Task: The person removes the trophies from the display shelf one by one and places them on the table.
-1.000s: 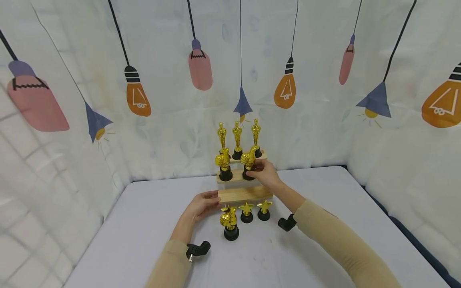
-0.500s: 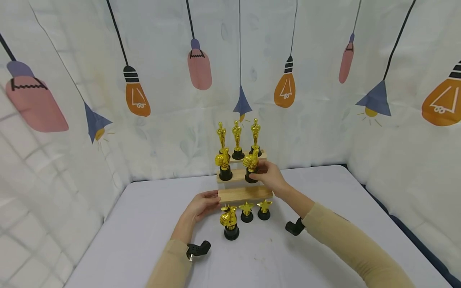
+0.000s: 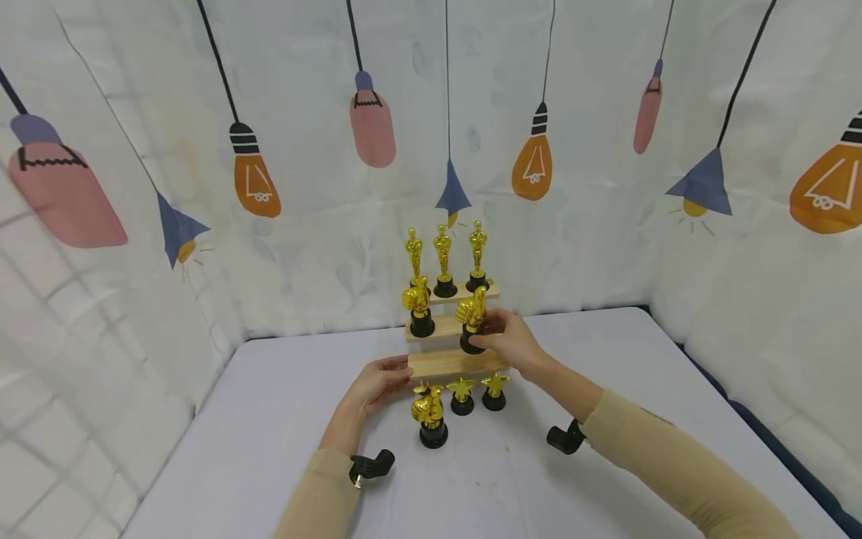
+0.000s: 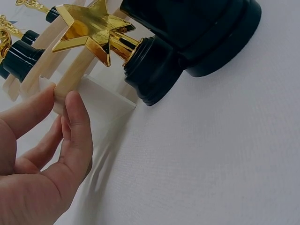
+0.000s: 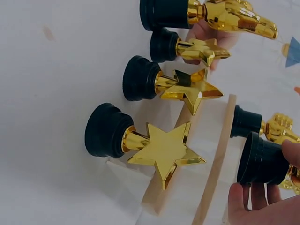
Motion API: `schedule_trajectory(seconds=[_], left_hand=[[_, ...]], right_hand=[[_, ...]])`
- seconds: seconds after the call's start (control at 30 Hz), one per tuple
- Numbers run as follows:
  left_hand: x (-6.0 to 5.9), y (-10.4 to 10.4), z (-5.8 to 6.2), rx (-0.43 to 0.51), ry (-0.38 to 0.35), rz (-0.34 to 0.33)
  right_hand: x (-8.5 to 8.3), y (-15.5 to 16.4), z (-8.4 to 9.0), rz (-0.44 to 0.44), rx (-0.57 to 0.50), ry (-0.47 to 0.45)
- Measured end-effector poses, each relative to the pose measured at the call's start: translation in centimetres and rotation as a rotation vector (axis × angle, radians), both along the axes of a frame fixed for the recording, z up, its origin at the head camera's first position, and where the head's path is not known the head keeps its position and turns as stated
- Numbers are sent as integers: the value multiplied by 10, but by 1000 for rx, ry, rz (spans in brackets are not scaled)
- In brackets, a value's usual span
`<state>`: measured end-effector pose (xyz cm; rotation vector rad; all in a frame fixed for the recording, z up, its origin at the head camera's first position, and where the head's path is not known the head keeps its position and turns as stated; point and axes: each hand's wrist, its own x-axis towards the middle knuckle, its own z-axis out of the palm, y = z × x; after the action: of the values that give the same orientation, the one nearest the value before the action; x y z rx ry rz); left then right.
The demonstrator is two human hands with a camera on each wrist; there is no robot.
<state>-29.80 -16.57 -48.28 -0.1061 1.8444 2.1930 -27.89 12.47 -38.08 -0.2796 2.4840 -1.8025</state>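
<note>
A three-step wooden stand [image 3: 458, 364] rises at the back of the table. Three gold statuettes [image 3: 443, 258] line its top step, and one gold thumbs-up trophy [image 3: 417, 307] stands on the middle step's left. My right hand [image 3: 506, 338] grips a second thumbs-up trophy [image 3: 472, 314] by its black base [image 5: 262, 161], held at the middle step's front right. My left hand [image 3: 377, 385] rests on the table, its fingers [image 4: 77, 122] touching the lowest step's left end [image 4: 65, 89]. In front stand three star trophies [image 3: 462, 395] and a third thumbs-up trophy [image 3: 429, 419].
A pale cloth covers the table [image 3: 269, 434], whose dark edge [image 3: 761, 442] runs along the right. White curtains printed with lamps [image 3: 256, 180] close in the back and both sides. The star trophies [image 5: 164, 150] stand tight against the stand's foot.
My right hand has brought the thumbs-up trophy slightly down and forward from the middle step. The left hand and the other trophies have stayed put.
</note>
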Motion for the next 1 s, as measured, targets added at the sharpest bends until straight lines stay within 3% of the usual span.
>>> schedule_trajectory(seconds=[0.47,1.0], left_hand=[[-1,1,1,-17,-9,-1],[-2,0,1,-24,-1,-6]], right_hand=[[28,6,0,69,23,5],[56,9,-7,112,-20,-5]])
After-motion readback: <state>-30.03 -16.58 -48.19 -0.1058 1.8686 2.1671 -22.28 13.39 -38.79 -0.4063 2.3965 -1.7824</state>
